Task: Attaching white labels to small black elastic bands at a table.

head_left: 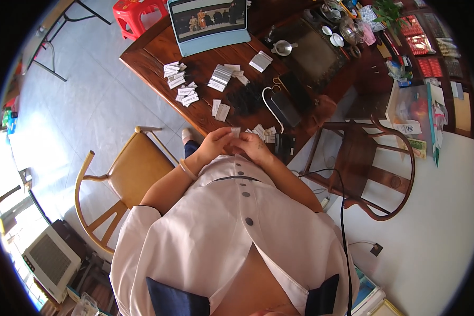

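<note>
At the near edge of the wooden table, my left hand [214, 145] and my right hand [252, 147] meet in front of my body. Between their fingertips is a small white tag [236, 130], pinched from both sides. Just beyond lies a loose heap of thin black strands, perhaps cords [246, 100]. Two white tags [222, 112] rest left of that heap, and more white tags [263, 131] lie beside my right hand. Farther off are a stack of tags [220, 78], another stack [260, 61] and scattered piles [187, 95] along the left edge.
A tablet [209, 23] in a light blue case stands at the back of the table [158, 50]. To the right are a black box-shaped device [285, 109] with a white cable, gold-handled scissors [276, 84] and a tea tray [310, 52]. Wooden chairs [137, 163] flank me.
</note>
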Action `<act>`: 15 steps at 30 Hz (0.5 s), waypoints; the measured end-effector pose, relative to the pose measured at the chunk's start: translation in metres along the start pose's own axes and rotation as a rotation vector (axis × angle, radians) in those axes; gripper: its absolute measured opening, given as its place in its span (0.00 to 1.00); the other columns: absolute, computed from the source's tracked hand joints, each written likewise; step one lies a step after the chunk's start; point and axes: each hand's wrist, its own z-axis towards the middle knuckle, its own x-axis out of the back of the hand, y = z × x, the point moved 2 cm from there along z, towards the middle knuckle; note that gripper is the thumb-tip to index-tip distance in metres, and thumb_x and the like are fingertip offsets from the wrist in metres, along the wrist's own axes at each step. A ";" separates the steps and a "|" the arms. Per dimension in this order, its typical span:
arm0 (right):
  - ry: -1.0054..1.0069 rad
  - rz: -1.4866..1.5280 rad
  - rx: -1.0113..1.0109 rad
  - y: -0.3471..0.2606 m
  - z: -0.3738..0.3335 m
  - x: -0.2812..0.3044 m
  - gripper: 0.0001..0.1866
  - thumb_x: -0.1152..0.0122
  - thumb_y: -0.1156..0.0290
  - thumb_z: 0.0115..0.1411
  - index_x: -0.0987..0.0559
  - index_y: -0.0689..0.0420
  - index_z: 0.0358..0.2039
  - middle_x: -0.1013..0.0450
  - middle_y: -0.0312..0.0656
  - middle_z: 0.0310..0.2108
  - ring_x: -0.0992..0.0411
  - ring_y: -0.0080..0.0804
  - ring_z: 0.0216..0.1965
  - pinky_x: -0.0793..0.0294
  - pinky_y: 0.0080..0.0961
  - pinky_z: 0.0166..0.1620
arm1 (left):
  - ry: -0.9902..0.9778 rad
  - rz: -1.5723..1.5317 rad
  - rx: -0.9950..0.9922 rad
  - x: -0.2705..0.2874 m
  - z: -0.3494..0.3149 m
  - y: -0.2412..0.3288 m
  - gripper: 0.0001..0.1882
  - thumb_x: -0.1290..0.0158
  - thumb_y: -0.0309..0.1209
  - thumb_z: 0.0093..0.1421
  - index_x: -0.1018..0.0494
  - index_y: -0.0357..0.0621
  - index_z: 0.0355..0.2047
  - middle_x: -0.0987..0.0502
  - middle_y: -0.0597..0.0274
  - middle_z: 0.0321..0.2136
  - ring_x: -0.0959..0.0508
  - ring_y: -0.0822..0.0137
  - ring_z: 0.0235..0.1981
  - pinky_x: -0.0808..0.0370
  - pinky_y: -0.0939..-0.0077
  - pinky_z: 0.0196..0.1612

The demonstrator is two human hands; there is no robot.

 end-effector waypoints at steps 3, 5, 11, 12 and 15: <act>-0.039 -0.031 0.014 0.011 0.001 0.006 0.10 0.39 0.69 0.57 0.21 0.63 0.35 0.24 0.39 0.29 0.27 0.23 0.28 0.28 0.20 0.32 | 0.085 -0.255 0.020 0.008 0.003 -0.027 0.15 0.54 0.31 0.65 0.32 0.36 0.48 0.24 0.62 0.37 0.24 0.72 0.37 0.26 0.80 0.40; 0.071 -0.316 0.193 0.015 -0.003 0.026 0.11 0.36 0.70 0.54 0.21 0.61 0.36 0.23 0.41 0.31 0.25 0.26 0.30 0.27 0.22 0.34 | 0.149 -0.366 0.091 0.000 -0.004 0.007 0.13 0.55 0.31 0.66 0.32 0.35 0.46 0.23 0.57 0.37 0.22 0.67 0.37 0.24 0.75 0.42; 0.557 -1.159 0.350 0.016 -0.014 0.077 0.11 0.36 0.71 0.50 0.23 0.56 0.35 0.27 0.41 0.33 0.26 0.39 0.33 0.27 0.31 0.36 | 0.241 -0.332 0.165 0.014 -0.010 0.003 0.09 0.55 0.32 0.66 0.33 0.38 0.39 0.23 0.54 0.36 0.21 0.62 0.35 0.20 0.67 0.38; 0.565 -1.184 0.360 0.014 -0.013 0.078 0.11 0.36 0.71 0.50 0.24 0.55 0.35 0.28 0.40 0.34 0.27 0.41 0.34 0.27 0.33 0.36 | 0.242 -0.333 0.164 0.013 -0.011 0.001 0.09 0.55 0.32 0.66 0.33 0.38 0.39 0.23 0.54 0.36 0.21 0.62 0.35 0.20 0.67 0.38; 0.418 -1.228 0.422 0.008 -0.007 0.067 0.11 0.34 0.68 0.48 0.24 0.54 0.33 0.28 0.39 0.35 0.26 0.40 0.33 0.27 0.33 0.35 | 0.262 -0.316 0.154 0.013 -0.012 -0.002 0.09 0.55 0.32 0.65 0.33 0.39 0.38 0.23 0.55 0.35 0.21 0.63 0.33 0.20 0.67 0.37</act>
